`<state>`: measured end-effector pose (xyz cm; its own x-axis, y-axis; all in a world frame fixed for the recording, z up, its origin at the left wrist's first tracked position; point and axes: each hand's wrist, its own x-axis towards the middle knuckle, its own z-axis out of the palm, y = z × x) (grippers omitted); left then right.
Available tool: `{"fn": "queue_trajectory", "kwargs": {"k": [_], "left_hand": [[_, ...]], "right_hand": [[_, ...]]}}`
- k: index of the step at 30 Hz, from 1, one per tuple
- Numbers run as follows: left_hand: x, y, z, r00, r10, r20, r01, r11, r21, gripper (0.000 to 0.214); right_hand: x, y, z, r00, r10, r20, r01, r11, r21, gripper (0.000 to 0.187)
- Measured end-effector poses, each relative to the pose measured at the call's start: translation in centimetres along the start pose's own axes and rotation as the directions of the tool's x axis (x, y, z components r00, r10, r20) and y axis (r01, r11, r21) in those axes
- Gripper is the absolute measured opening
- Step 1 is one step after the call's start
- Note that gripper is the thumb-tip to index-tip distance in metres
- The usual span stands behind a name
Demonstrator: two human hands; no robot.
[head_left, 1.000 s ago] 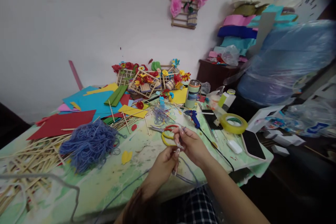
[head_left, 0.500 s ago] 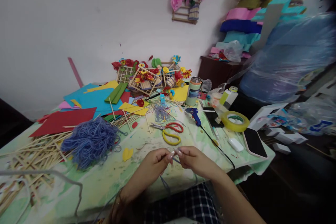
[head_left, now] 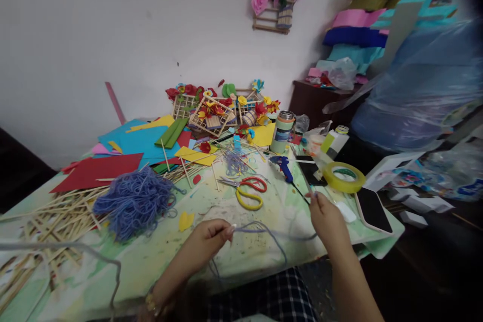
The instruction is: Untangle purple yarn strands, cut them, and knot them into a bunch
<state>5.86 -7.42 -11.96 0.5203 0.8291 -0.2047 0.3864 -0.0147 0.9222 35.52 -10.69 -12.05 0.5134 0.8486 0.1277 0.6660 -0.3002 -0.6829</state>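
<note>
Near the table's front edge, my left hand (head_left: 213, 236) pinches a bluish-purple strand of yarn (head_left: 256, 230) between thumb and fingertips. The strand stretches right to my right hand (head_left: 329, 219), whose fingers are closed on it beside the white phone-side gadget (head_left: 345, 212). A loose loop of yarn droops between the hands over the table edge. Beyond them lie scissors (head_left: 249, 201) with one red and one yellow handle. A big tangled heap of the same yarn (head_left: 134, 204) rests to the left. The right fingertips are partly blurred.
Wooden sticks (head_left: 49, 226) spread at the left, beside coloured paper (head_left: 101, 171). A blue glue gun (head_left: 282, 167), a roll of yellow tape (head_left: 343, 177), a phone (head_left: 373, 209) and a flask (head_left: 282, 133) stand or lie right. Small stick frames with paper flowers (head_left: 213, 116) lean against the wall.
My hands were together at the middle; they have moved apart, the right hand going right and slightly up, the left going left. The yarn is now drawn out between them.
</note>
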Motion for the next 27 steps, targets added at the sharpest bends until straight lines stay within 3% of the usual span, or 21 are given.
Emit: {"fn": "queue_trajectory", "kwargs": {"k": [2,3,5,6,7,8,12,14,16,18,20,23,25,27], "left_hand": [[0.2,1.0,1.0,0.999,0.032,0.013,-0.033,0.999,0.007,0.046],[0.3,1.5,1.4,0.998,0.057,0.025,-0.057,0.998,0.007,0.042],[0.5,2.4,2.2,0.992,0.115,0.056,-0.115,0.993,-0.010,0.037],[0.6,2.8,2.5,0.989,0.132,0.065,-0.131,0.991,-0.021,0.036],[0.6,3.0,2.8,0.988,0.138,0.067,-0.137,0.990,-0.029,0.035],[0.5,3.1,2.9,0.989,0.135,0.056,-0.134,0.991,-0.031,0.035],[0.2,2.5,2.1,0.996,0.092,0.014,-0.092,0.996,-0.013,0.038],[-0.2,1.8,0.9,0.997,0.081,-0.017,-0.081,0.997,-0.001,0.041],[-0.7,1.2,-0.6,0.995,0.069,-0.078,-0.068,0.998,0.011,0.042],[-1.2,0.7,-1.9,0.990,0.055,-0.127,-0.053,0.998,0.022,0.043],[-1.6,0.6,-2.8,0.990,0.054,-0.131,-0.050,0.998,0.037,0.044],[-1.6,0.8,-2.5,0.992,0.088,-0.092,-0.083,0.995,0.059,0.044],[-1.3,1.2,-1.6,0.993,0.102,-0.063,-0.098,0.993,0.063,0.044],[-0.8,1.7,-0.5,0.993,0.113,-0.035,-0.110,0.992,0.065,0.043]], "right_hand": [[-1.8,-1.9,0.9,0.973,-0.116,0.198,0.062,0.964,0.258,0.038],[-2.8,-3.0,1.4,0.924,-0.194,0.330,0.057,0.922,0.384,0.040],[-4.7,-4.9,2.6,0.736,-0.358,0.575,0.007,0.853,0.521,0.038],[-5.4,-5.6,3.1,0.655,-0.405,0.638,0.000,0.844,0.536,0.037],[-5.9,-6.1,3.5,0.606,-0.427,0.671,0.000,0.843,0.537,0.037],[-6.2,-6.4,3.8,0.589,-0.432,0.683,0.006,0.848,0.531,0.039],[-4.8,-5.3,3.9,0.653,-0.415,0.633,-0.005,0.834,0.551,0.048],[-3.2,-3.7,2.9,0.774,-0.371,0.513,0.039,0.837,0.546,0.050],[-1.2,-1.4,1.2,0.920,-0.271,0.284,0.135,0.897,0.420,0.048],[0.6,1.1,-0.8,0.982,-0.180,0.049,0.172,0.975,0.138,0.041],[2.0,3.3,-2.6,0.986,-0.099,-0.138,0.076,0.984,-0.162,0.034],[2.4,4.2,-3.7,0.986,-0.041,-0.159,-0.022,0.928,-0.371,0.035],[1.2,2.9,-3.3,0.996,-0.048,-0.075,0.022,0.949,-0.313,0.036],[-0.9,0.5,-2.2,0.994,-0.104,0.030,0.107,0.988,-0.108,0.037]]}}
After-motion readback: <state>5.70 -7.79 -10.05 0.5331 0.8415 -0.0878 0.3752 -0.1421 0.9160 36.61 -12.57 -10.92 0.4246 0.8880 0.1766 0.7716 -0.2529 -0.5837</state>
